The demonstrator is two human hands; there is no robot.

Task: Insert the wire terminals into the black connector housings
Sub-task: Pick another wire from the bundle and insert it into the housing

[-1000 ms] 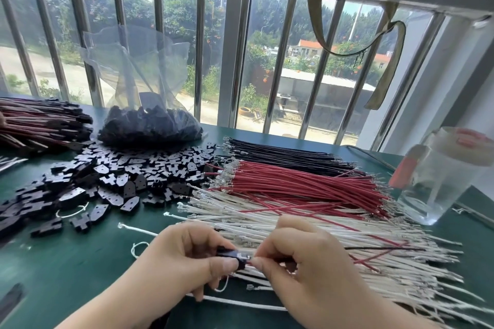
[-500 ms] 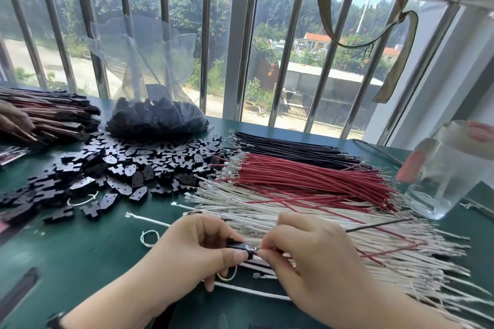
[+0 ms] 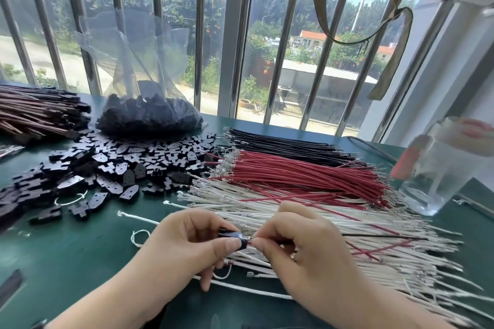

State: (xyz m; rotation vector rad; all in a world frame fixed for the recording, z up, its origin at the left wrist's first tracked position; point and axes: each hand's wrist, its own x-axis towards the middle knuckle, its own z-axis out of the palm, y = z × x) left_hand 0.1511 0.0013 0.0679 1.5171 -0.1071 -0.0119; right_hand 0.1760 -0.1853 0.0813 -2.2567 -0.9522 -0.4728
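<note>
1. A green table (image 3: 80, 254) fills the lower view, set against a barred window (image 3: 240, 48) that looks out on trees and roofs.
2. Three sorted piles of wires lie on the right half of the table: white wires (image 3: 334, 224) nearest the person, red wires (image 3: 307, 176) behind them, black wires (image 3: 288, 145) farthest back. Their metal terminal ends point left.
3. A loose heap of black connector housings (image 3: 107, 168) spreads across the left-centre of the table, just beside the wire ends.
4. Behind that heap stands a clear plastic bag (image 3: 139, 83), open at the top and holding more black housings.
5. A stack of finished dark wire assemblies (image 3: 40, 112) lies at the far left edge.
6. A clear plastic bottle (image 3: 441, 168) stands at the right, blurred, beside the red wires.
7. The left hand (image 3: 187, 243) is curled, thumb and forefinger pinching a single black housing (image 3: 236, 238) above the near edge of the white pile.
8. The right hand (image 3: 307, 248) is curled too, its fingertips pinching a red wire (image 3: 374, 246) right at the housing's mouth; the wire trails off to the right over the white pile.
9. The terminal tip itself is too small and hidden by the fingers to tell how far it sits inside.
10. A few stray white wires (image 3: 139, 218) lie on the table left of the hands.
</note>
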